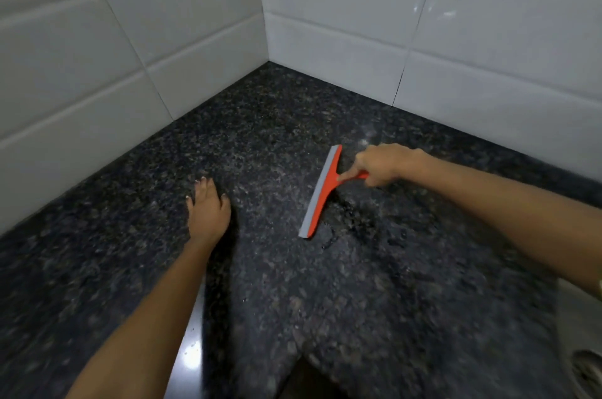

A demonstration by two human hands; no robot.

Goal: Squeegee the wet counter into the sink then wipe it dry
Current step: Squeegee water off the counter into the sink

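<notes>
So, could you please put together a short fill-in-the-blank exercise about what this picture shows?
1. The squeegee has a grey blade and a body coloured ____.
2. Its handle is gripped by the person's ____ hand.
3. The left hand rests flat, fingers spread, on the dark speckled ____.
4. The white fitting at the top right of the tiled wall is an electrical ____.

Missing words: orange; right; counter; socket
</notes>
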